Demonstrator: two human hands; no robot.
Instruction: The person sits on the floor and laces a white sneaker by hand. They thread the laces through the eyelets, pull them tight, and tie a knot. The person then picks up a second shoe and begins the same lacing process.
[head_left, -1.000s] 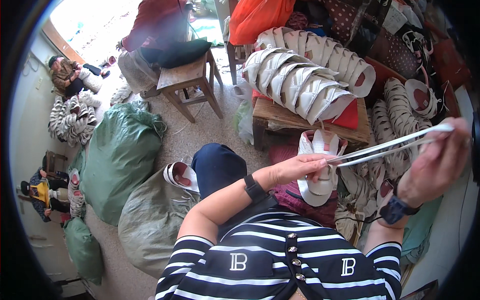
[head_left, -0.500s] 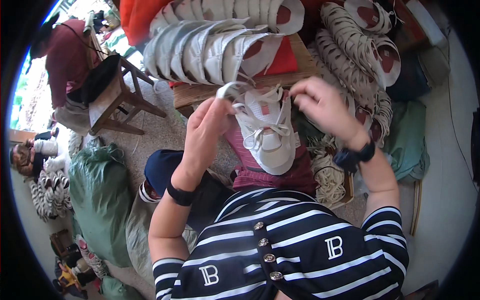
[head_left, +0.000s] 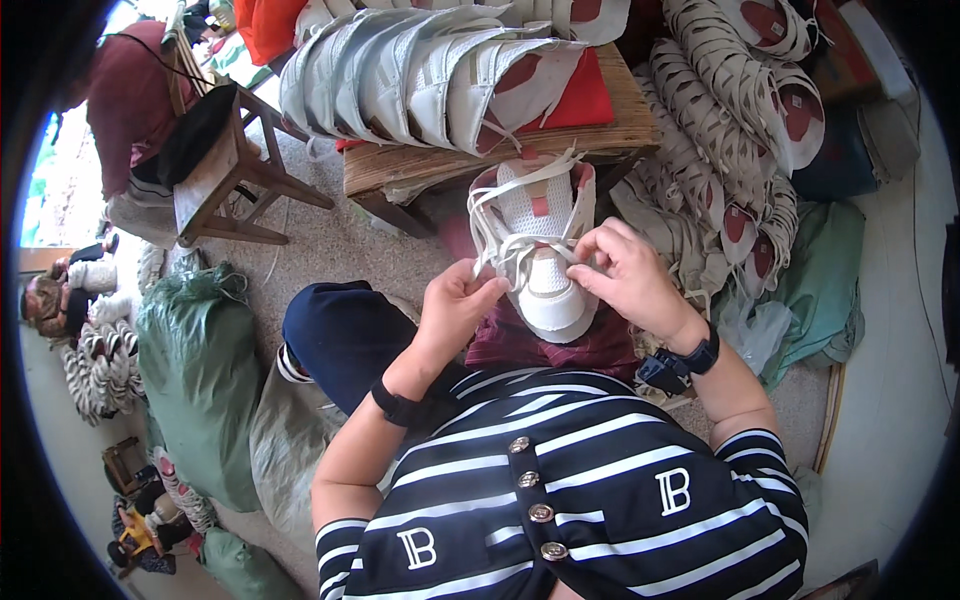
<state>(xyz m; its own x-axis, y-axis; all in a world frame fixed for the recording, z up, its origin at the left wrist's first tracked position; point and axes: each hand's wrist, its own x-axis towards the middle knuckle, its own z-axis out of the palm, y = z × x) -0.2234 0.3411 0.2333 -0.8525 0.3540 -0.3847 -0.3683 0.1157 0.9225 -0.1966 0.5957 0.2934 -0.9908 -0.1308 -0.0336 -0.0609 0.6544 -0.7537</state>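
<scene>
A white shoe upper (head_left: 557, 310) with a mesh tongue rests on maroon striped cloth (head_left: 500, 335) over my lap, its toe towards me. A cream shoelace (head_left: 535, 245) crosses its lower eyelets, and loose lengths run up over the tongue. At the upper's left edge, my left hand (head_left: 455, 310) is closed in a pinch on the lace. My right hand (head_left: 635, 280) pinches the lace at the right side, just above the toe, with its fingers curled. The exact bits of lace between the fingertips are mostly hidden.
A wooden bench (head_left: 400, 175) ahead carries a row of nested white shoe uppers (head_left: 420, 85) on red cloth. More stacked uppers (head_left: 710, 110) lie at the right. Green sacks (head_left: 195, 370) stand left, near a wooden chair (head_left: 230, 170) and a person in maroon (head_left: 130, 100).
Both hands have come down from the upper's far end to its lower lacing, and they are closer together. The lace loop that my left hand held up now lies lower. My view has shifted slightly.
</scene>
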